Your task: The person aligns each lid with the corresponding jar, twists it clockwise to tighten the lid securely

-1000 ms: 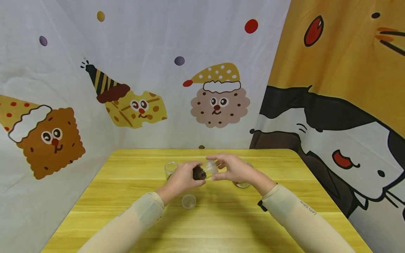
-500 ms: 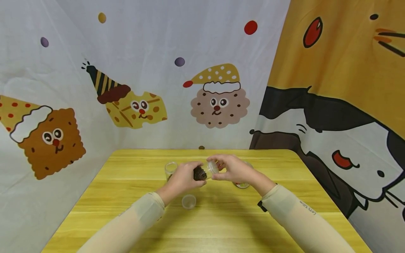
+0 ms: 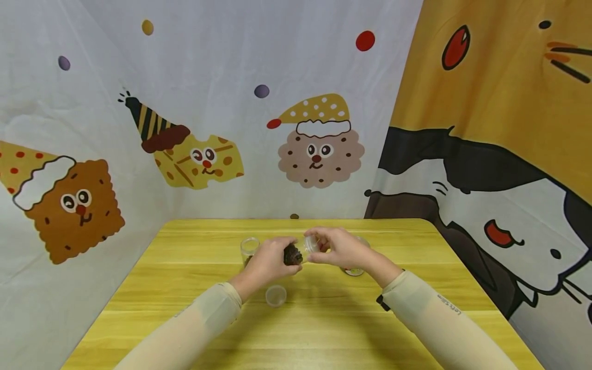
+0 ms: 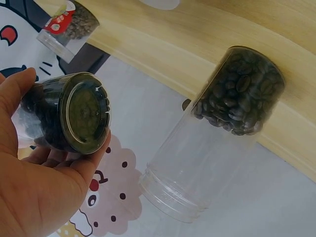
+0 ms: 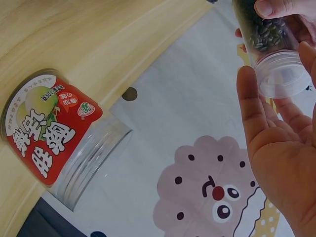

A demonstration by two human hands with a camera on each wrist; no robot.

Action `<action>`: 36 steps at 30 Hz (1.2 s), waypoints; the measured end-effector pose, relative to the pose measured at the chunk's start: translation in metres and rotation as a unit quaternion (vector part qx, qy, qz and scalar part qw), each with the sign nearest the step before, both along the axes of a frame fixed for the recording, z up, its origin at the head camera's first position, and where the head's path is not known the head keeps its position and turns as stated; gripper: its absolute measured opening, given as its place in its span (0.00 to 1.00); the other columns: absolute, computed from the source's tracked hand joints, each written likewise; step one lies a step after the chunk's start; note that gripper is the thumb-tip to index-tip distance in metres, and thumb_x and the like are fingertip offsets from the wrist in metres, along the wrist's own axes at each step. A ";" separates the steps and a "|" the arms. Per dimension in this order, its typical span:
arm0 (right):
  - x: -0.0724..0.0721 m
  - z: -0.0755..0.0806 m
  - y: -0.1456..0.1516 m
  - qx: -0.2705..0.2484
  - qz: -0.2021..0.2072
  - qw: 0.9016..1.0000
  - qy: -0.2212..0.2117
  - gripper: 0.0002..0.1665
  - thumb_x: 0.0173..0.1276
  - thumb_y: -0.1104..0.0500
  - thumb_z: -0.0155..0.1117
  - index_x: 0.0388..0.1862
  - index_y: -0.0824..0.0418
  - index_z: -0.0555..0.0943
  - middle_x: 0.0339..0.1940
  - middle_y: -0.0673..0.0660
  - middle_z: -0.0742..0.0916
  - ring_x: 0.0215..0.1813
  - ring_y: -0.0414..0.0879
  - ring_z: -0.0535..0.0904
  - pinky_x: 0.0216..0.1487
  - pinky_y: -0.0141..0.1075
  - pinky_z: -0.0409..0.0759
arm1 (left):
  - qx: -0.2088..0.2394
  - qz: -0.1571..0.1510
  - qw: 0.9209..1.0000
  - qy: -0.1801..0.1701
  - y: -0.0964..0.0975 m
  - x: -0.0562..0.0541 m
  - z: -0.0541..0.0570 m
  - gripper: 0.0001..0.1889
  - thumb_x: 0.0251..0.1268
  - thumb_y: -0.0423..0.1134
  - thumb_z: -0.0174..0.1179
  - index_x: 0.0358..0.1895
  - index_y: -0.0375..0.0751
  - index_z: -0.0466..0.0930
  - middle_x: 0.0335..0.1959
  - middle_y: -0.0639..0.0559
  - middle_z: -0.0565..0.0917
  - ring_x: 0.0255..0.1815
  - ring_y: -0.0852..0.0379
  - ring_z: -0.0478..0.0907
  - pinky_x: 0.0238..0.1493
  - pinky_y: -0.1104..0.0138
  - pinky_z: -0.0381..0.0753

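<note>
Standing on the yellow wood-grain table [image 3: 324, 329], a clear plastic jar [image 3: 250, 249] of dark glossy beans is leftmost in my feed. Next, the left hand [image 3: 268, 258] grips a tilted clear jar [image 3: 292, 255] of dark pieces; a loose round translucent lid [image 3: 276, 296] lies nearer me. The right hand [image 3: 339, 248] curls its fingers around the tilted jar's clear cap [image 3: 311, 244]. Behind it, I see a red-labelled clear jar [image 5: 52, 131].
</note>
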State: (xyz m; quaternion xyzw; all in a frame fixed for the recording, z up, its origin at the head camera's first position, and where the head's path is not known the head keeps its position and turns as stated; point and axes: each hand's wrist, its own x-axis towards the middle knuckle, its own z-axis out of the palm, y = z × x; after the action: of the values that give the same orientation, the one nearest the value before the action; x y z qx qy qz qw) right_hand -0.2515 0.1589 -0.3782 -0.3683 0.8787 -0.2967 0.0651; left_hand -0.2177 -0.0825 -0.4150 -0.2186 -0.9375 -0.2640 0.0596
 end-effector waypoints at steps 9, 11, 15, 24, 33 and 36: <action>0.000 -0.003 0.002 0.006 0.002 1.000 -0.009 0.44 0.73 0.41 0.74 0.81 0.54 0.71 0.60 0.54 0.88 0.53 0.46 0.88 0.53 0.43 0.90 | 0.002 0.005 1.000 -0.011 0.000 -0.002 -0.002 0.35 0.61 0.47 0.80 0.71 0.41 0.80 0.64 0.44 0.87 0.56 0.48 0.88 0.53 0.55 0.90; 0.001 -0.003 0.002 0.007 0.006 1.000 -0.005 0.48 0.71 0.42 0.76 0.84 0.53 0.67 0.68 0.57 0.85 0.57 0.50 0.88 0.56 0.47 0.90 | 0.000 0.006 1.000 -0.012 0.000 -0.003 -0.002 0.36 0.61 0.48 0.80 0.71 0.40 0.80 0.64 0.44 0.87 0.56 0.48 0.88 0.54 0.55 0.90; 0.001 -0.004 0.003 0.007 0.016 1.000 0.018 0.49 0.69 0.48 0.79 0.84 0.53 0.68 0.74 0.58 0.82 0.61 0.53 0.87 0.60 0.49 0.89 | -0.001 0.008 1.000 -0.014 0.000 -0.003 -0.002 0.36 0.61 0.48 0.80 0.71 0.41 0.79 0.64 0.44 0.86 0.56 0.47 0.88 0.54 0.54 0.90; -0.001 -0.005 0.002 0.006 0.017 0.999 0.035 0.37 0.71 0.50 0.78 0.76 0.54 0.77 0.68 0.55 0.86 0.58 0.53 0.88 0.56 0.42 0.89 | 0.000 0.003 1.000 -0.011 0.002 -0.002 -0.001 0.36 0.61 0.47 0.80 0.70 0.40 0.80 0.64 0.43 0.87 0.56 0.48 0.88 0.53 0.55 0.90; 0.001 -0.002 0.001 0.008 0.005 1.000 0.019 0.37 0.71 0.49 0.78 0.75 0.54 0.78 0.58 0.52 0.89 0.52 0.44 0.88 0.52 0.39 0.89 | -0.008 0.003 1.000 -0.009 0.003 -0.001 0.001 0.36 0.61 0.46 0.80 0.71 0.39 0.79 0.63 0.42 0.87 0.56 0.47 0.88 0.54 0.54 0.90; 0.001 -0.002 0.001 0.005 -0.001 1.000 0.001 0.36 0.72 0.46 0.76 0.75 0.55 0.77 0.53 0.51 0.90 0.48 0.40 0.88 0.49 0.36 0.89 | -0.019 0.001 1.000 0.002 0.003 -0.001 0.000 0.36 0.61 0.46 0.80 0.71 0.39 0.80 0.63 0.42 0.87 0.57 0.46 0.88 0.55 0.54 0.90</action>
State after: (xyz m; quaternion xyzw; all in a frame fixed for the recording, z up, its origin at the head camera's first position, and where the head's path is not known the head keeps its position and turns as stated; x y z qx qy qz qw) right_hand -0.2502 0.1604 -0.3805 -0.3675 0.8806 -0.2918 0.0655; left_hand -0.2184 -0.0796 -0.4145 -0.2197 -0.9424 -0.2456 0.0574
